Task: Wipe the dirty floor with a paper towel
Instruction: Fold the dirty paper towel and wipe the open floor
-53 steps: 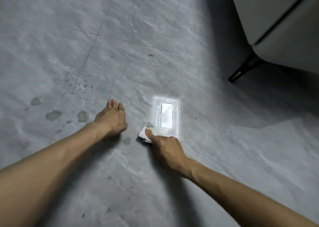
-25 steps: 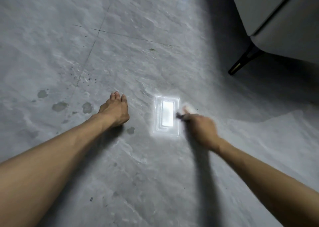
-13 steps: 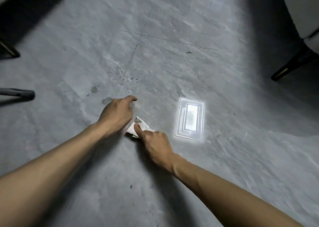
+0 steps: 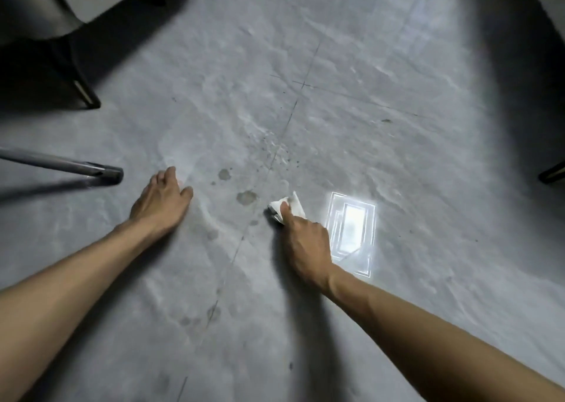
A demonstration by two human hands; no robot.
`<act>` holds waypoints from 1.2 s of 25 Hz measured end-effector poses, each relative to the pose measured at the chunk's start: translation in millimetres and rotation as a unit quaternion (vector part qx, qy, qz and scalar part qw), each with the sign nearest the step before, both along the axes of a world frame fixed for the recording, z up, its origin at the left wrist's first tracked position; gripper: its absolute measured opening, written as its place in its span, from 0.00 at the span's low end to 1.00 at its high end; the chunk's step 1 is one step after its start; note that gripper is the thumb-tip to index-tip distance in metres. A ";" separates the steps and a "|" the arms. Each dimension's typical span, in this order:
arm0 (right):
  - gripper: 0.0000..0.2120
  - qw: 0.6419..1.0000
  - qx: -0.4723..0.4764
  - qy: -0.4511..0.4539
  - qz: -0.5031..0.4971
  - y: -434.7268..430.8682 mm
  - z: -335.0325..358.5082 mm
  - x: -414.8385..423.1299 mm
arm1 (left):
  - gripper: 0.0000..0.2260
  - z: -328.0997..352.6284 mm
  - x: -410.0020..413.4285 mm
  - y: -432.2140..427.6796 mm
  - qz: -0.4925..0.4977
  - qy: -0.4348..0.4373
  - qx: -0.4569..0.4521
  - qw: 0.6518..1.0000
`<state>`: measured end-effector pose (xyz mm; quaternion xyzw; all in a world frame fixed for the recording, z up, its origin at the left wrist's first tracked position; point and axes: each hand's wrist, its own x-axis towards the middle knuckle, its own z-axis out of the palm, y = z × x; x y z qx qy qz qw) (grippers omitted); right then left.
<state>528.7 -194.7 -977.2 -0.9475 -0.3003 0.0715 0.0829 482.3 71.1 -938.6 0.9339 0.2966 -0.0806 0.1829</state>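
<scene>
The right hand [image 4: 305, 242] grips the crumpled paper towel [image 4: 293, 203], pressing it to the floor [image 4: 397, 156] at frame centre. The nearest stain [image 4: 246, 197] lies just left of it, toward the flat, relaxed left hand [image 4: 162, 201].

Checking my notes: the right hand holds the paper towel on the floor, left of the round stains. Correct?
Not quite. The head view shows the right hand holding the paper towel on the floor, right of the round stains.
</scene>
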 end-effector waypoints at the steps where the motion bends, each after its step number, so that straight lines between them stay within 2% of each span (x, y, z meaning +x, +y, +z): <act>1: 0.25 1.000 -0.002 -0.005 0.030 -9.4 1.4 12.2 | 0.26 -2.6 2.2 14.5 -0.008 0.022 0.004 1.000; 2: 0.23 1.000 -0.010 -0.010 0.016 -24.3 3.7 27.7 | 0.25 -6.2 5.1 25.1 -0.017 0.042 0.007 0.999; 3: 0.18 0.999 -0.009 -0.025 -0.046 -37.6 5.2 47.6 | 0.24 -9.3 8.3 31.2 -0.026 0.062 0.012 0.998; 5: 0.10 0.969 -0.002 -0.069 -0.238 -40.7 9.5 96.8 | 0.23 -11.4 17.1 40.5 -0.039 0.101 0.020 0.994; 6: 0.11 0.948 -0.019 -0.076 -0.308 -27.0 10.1 115.5 | 0.23 -10.9 20.5 43.7 -0.041 0.116 0.016 0.992; 7: 0.13 0.938 -0.027 -0.077 -0.336 -2.9 7.7 127.3 | 0.23 -9.7 23.0 45.2 -0.046 0.125 0.014 0.991; 9: 0.16 0.964 -0.002 -0.045 -0.264 71.3 3.4 127.1 | 0.22 -9.7 26.8 48.6 -0.058 0.135 0.016 0.989; 11: 0.18 0.998 0.013 -0.015 -0.067 133.1 -1.2 98.1 | 0.21 -9.6 28.9 47.1 -0.056 0.135 0.013 0.989; 13: 0.21 0.988 -0.001 0.020 0.154 145.5 2.0 73.7 | 0.21 -9.7 23.4 45.6 -0.055 0.133 0.016 0.990; 14: 0.23 0.976 -0.022 0.021 0.215 129.1 4.7 80.7 | 0.23 -10.2 21.8 44.7 -0.061 0.131 0.020 0.989; 15: 0.24 0.973 -0.047 -0.001 0.224 106.6 6.2 97.4 | 0.24 -9.3 21.6 43.4 -0.068 0.133 0.022 0.989; 16: 0.23 0.981 -0.071 -0.026 0.177 86.1 7.7 116.9 | 0.26 -8.5 21.3 43.0 -0.069 0.138 0.022 0.988; 18: 0.18 0.995 -0.061 -0.063 -0.040 63.9 15.4 158.1 | 0.26 -8.7 21.9 41.5 -0.061 0.149 0.024 0.987; 19: 0.16 0.985 -0.041 -0.068 -0.156 67.3 16.3 169.7 | 0.26 -9.9 23.1 40.6 -0.061 0.151 0.028 0.986; 20: 0.15 0.974 -0.029 -0.074 -0.212 82.9 13.5 172.7 | 0.26 -10.8 24.0 41.1 -0.062 0.151 0.029 0.986; 21: 0.15 0.978 -0.012 -0.075 -0.197 103.8 10.9 166.7 | 0.26 -11.4 25.8 40.9 -0.063 0.150 0.024 0.986; 22: 0.17 0.989 0.001 -0.066 -0.135 125.5 6.7 153.3 | 0.26 -12.1 26.5 42.0 -0.063 0.148 0.019 0.987; 24: 0.21 0.996 0.016 -0.039 0.078 150.1 -1.9 111.1 | 0.27 -12.7 24.6 46.0 -0.056 0.140 0.012 0.988; 26: 0.23 0.968 -0.008 0.000 0.249 134.4 -2.0 93.5 | 0.27 -10.9 21.1 46.5 -0.057 0.131 0.003 0.990; 27: 0.22 0.963 -0.024 0.004 0.270 124.2 5.0 107.6 | 0.27 -9.9 21.0 46.6 -0.064 0.126 0.007 0.990; 28: 0.22 0.968 -0.051 -0.009 0.246 119.5 11.2 125.0 | 0.27 -9.6 19.4 47.8 -0.064 0.125 0.009 0.990; 30: 0.20 0.994 -0.057 -0.047 0.077 115.8 19.9 160.9 | 0.28 -10.7 18.4 46.9 -0.060 0.129 0.000 0.990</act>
